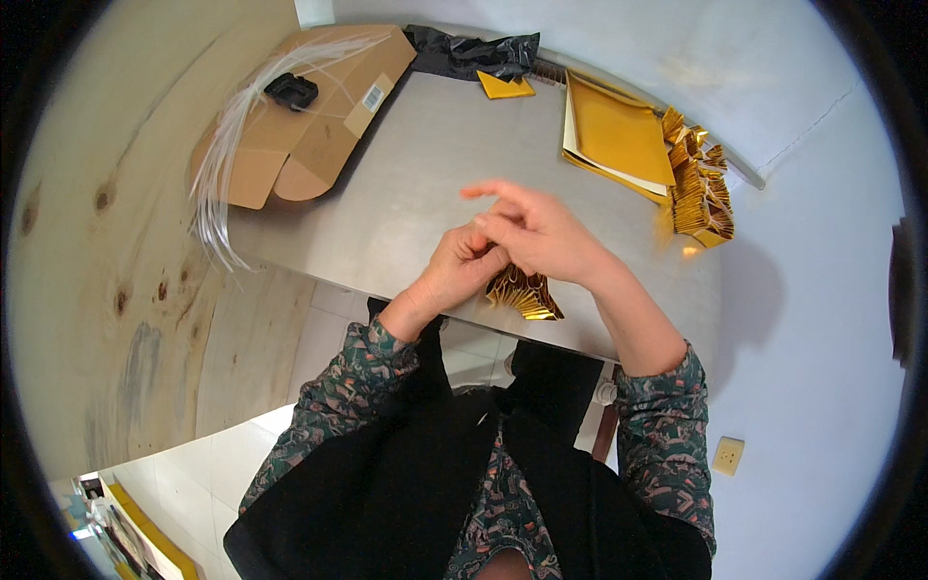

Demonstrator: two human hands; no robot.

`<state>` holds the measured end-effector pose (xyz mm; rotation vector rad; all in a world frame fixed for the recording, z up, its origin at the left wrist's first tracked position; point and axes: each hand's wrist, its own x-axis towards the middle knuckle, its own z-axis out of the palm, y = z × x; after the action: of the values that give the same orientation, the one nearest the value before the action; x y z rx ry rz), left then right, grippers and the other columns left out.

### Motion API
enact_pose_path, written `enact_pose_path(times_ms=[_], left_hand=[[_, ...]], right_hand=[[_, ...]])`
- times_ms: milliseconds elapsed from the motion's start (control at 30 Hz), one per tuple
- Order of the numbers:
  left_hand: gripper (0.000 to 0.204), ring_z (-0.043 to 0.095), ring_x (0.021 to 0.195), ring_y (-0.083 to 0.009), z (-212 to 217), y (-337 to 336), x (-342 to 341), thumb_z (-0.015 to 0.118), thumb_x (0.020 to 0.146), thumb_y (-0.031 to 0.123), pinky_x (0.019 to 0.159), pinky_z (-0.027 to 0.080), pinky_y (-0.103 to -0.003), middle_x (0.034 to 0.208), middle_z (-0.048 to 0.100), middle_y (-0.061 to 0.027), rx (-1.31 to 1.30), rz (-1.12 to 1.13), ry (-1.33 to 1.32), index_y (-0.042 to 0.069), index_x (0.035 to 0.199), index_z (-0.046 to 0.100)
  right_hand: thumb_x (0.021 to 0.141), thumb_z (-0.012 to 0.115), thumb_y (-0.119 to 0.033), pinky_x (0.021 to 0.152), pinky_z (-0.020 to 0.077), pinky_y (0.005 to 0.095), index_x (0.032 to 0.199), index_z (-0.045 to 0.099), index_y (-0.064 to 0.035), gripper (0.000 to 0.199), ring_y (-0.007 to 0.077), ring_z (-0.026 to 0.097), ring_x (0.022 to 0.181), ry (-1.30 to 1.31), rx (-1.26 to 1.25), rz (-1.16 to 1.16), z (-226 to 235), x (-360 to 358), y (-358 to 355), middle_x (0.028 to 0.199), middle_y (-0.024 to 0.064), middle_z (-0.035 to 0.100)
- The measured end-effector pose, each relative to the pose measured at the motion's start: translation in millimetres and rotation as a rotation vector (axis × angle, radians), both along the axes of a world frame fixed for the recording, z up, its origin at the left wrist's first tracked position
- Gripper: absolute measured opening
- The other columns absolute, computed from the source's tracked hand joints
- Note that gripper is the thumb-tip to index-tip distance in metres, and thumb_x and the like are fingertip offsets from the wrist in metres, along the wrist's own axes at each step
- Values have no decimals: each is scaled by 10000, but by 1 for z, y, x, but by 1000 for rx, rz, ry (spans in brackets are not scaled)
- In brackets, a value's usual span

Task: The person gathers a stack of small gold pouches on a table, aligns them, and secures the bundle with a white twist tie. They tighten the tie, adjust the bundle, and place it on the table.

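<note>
A pleated gold foil paper piece [523, 294] hangs below my two hands over the near edge of the grey metal table [416, 193]. My left hand [459, 268] pinches its top from the left, fingers curled. Pressed against the left one from the right, my right hand [541, 232] also grips the folded top, with its index finger stretched out to the left. The upper end of the foil piece is hidden between the fingers.
A stack of gold foil sheets [619, 135] and a pile of folded gold pieces [701, 188] lie at the table's far right. A small gold sheet [506, 87] and black plastic [474, 53] sit at the back. An open cardboard box [309, 126] with clear strings [217, 184] lies left.
</note>
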<state>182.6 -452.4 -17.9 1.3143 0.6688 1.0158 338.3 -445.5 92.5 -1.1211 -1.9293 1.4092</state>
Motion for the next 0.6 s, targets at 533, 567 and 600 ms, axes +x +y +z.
enact_pose_path(times_ms=[533,567,600], left_hand=[[165,575,832,-76,29,-22,26,648,991,153,747,482,-242,883,628,-3,161,12,89,16,1018,736],[169,575,831,-76,29,-23,28,648,991,158,747,483,-243,889,634,-3,170,12,95,20,1028,739],[174,575,830,-75,28,-24,29,648,991,162,748,484,-244,896,640,-3,179,12,101,24,1039,742]], right_hand=[[890,649,-74,766,559,377,1119,663,-98,230,314,670,948,-401,770,-199,4,67,-51,1153,84,658],[887,651,-72,765,558,376,1093,666,-95,208,313,669,943,-381,799,-197,4,70,-51,1149,86,657],[885,652,-70,764,557,375,1068,669,-91,185,312,669,938,-374,815,-192,3,73,-52,1146,87,655]])
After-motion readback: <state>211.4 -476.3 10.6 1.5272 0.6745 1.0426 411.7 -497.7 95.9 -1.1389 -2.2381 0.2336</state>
